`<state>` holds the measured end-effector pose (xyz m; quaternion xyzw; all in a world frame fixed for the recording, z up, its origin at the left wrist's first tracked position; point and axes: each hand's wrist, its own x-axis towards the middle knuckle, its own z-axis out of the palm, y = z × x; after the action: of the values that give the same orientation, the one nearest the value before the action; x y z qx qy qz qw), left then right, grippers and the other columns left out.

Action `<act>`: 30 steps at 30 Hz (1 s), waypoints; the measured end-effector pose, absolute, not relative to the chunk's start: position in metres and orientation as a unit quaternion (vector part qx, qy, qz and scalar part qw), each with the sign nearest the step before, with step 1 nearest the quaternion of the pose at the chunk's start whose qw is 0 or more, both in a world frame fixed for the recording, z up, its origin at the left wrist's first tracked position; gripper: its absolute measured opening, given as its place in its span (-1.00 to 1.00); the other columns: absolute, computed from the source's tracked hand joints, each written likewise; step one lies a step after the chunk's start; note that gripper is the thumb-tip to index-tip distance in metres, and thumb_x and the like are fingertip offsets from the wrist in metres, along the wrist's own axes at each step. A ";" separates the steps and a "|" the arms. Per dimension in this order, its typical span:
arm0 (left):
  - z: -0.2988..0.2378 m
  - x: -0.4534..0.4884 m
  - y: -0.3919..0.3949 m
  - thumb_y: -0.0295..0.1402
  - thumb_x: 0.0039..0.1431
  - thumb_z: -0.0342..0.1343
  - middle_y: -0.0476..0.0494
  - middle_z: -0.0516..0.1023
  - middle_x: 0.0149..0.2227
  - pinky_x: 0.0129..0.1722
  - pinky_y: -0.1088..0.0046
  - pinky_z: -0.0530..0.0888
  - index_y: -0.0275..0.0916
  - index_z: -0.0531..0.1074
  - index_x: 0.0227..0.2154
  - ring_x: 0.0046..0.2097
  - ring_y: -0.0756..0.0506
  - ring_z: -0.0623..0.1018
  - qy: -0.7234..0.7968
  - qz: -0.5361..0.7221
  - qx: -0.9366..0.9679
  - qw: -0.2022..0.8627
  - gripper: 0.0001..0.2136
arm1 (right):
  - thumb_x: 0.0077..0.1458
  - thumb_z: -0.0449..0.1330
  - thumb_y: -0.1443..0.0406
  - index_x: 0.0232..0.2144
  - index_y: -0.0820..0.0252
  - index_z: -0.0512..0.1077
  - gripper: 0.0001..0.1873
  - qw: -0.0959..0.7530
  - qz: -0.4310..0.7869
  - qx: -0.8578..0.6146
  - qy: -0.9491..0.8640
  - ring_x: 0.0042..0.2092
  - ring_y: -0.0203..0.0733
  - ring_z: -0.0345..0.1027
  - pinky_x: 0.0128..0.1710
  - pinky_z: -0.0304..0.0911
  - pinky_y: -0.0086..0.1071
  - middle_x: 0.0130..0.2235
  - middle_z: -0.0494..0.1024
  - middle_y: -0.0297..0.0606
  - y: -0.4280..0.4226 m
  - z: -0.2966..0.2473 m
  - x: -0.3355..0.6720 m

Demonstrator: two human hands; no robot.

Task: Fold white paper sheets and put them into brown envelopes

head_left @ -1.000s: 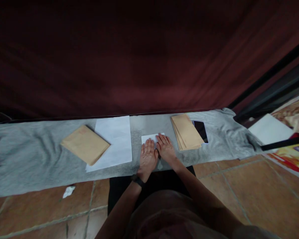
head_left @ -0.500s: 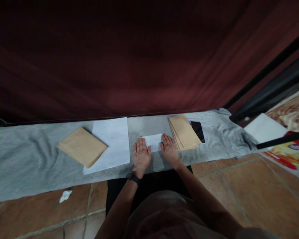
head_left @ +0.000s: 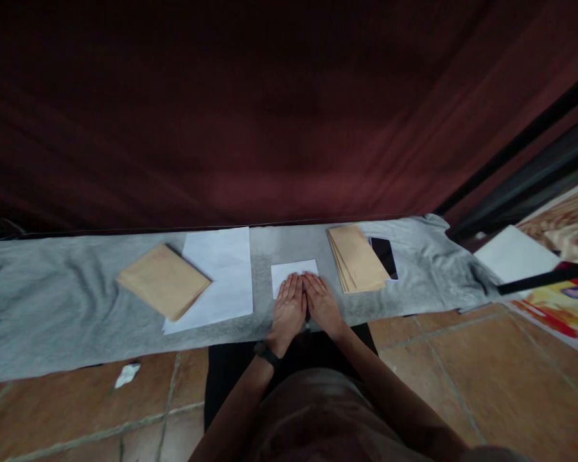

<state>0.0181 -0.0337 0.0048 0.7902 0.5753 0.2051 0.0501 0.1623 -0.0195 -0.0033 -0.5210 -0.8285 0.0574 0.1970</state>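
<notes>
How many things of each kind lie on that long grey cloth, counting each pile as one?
Piles of brown rectangular paper envelopes: 2
Large white paper, sheet or pile: 1
Small white rectangular paper: 1
Black-screened rectangular phone: 1
Total: 5

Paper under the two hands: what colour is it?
The paper is white, seen in the head view.

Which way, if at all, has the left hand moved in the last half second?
Yes, the left hand has moved right, farther from the large white paper, now close beside the right hand.
</notes>
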 end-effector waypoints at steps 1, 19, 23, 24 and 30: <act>0.004 0.019 -0.036 -0.40 0.38 -0.21 -0.38 0.22 0.36 0.37 0.06 0.20 -0.43 0.09 0.35 0.41 -0.20 0.15 0.576 0.200 0.792 0.049 -0.49 | 0.33 -0.09 0.40 0.32 0.34 0.22 -0.46 0.190 0.058 -0.516 -0.833 0.37 -0.12 0.08 0.38 -0.01 -0.12 0.34 0.26 -0.09 -0.022 -0.003 0.162; 0.007 0.000 -0.063 -0.09 0.36 -0.08 -0.52 0.08 0.39 0.37 0.03 0.14 -0.51 0.00 0.37 0.42 -0.32 0.09 0.654 0.184 0.733 0.025 -0.31 | 0.40 -0.08 0.24 0.36 0.30 0.14 -0.45 0.208 0.009 -0.562 -0.800 0.35 0.04 0.11 0.31 0.08 0.03 0.33 0.27 -0.01 -0.048 -0.012 0.191; 0.008 0.001 -0.065 -0.08 0.35 -0.07 -0.54 0.06 0.39 0.38 0.03 0.12 -0.54 0.01 0.36 0.43 -0.33 0.06 0.666 0.180 0.724 0.028 -0.29 | 0.40 -0.08 0.22 0.36 0.31 0.12 -0.44 0.215 0.007 -0.565 -0.797 0.35 0.06 0.12 0.31 0.09 0.04 0.34 0.26 0.01 -0.050 -0.015 0.193; 0.008 0.001 -0.066 -0.08 0.35 -0.06 -0.55 0.06 0.39 0.39 0.03 0.11 -0.56 0.01 0.36 0.43 -0.34 0.05 0.668 0.179 0.722 0.029 -0.28 | 0.40 -0.08 0.22 0.37 0.31 0.12 -0.43 0.217 0.008 -0.564 -0.797 0.35 0.07 0.12 0.31 0.08 0.05 0.34 0.26 0.01 -0.050 -0.015 0.194; 0.013 0.004 -0.065 -0.19 0.39 -0.13 -0.41 0.10 0.40 0.40 0.03 0.07 -0.45 0.01 0.38 0.44 -0.24 0.03 0.628 0.175 0.758 0.030 -0.39 | 0.40 -0.10 0.23 0.41 0.27 0.00 -0.40 0.213 0.021 -0.559 -0.801 0.38 0.04 0.05 0.32 0.07 0.06 0.38 0.18 -0.01 -0.050 -0.010 0.191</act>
<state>0.0041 -0.0653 0.0130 0.7581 0.6275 0.1746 0.0303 0.1908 -0.0498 -0.0095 -0.5588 -0.8012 0.0207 0.2130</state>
